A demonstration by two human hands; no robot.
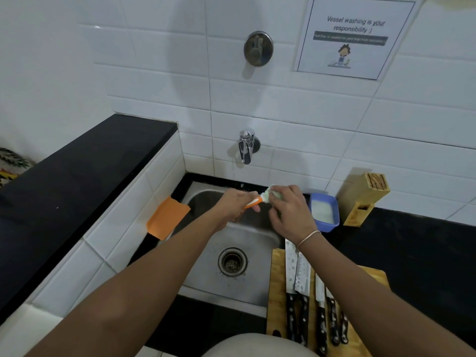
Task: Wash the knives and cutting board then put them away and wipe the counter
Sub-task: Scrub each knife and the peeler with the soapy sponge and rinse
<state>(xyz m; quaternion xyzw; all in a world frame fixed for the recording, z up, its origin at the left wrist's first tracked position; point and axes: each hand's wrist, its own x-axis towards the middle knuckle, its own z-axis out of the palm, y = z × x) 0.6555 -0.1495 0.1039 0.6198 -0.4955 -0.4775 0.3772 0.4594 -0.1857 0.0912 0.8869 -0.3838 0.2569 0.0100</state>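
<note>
My left hand (237,206) grips the orange-handled knife (253,202); my right hand (288,210) scrubs its blade with a soapy sponge (273,195). Rinsing under the tap (246,148) likely comes next.

Tap (246,146) on tiled wall above sink (233,284); printed notice (355,37) upper right of tap; blue tub (325,211) right of sink; orange cloth (167,218) left.

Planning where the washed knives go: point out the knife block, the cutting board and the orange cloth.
knife block (360,199), head view, its front face.
cutting board (277,292), head view, bare left strip beside the knives.
orange cloth (167,217), head view, its middle.
</note>
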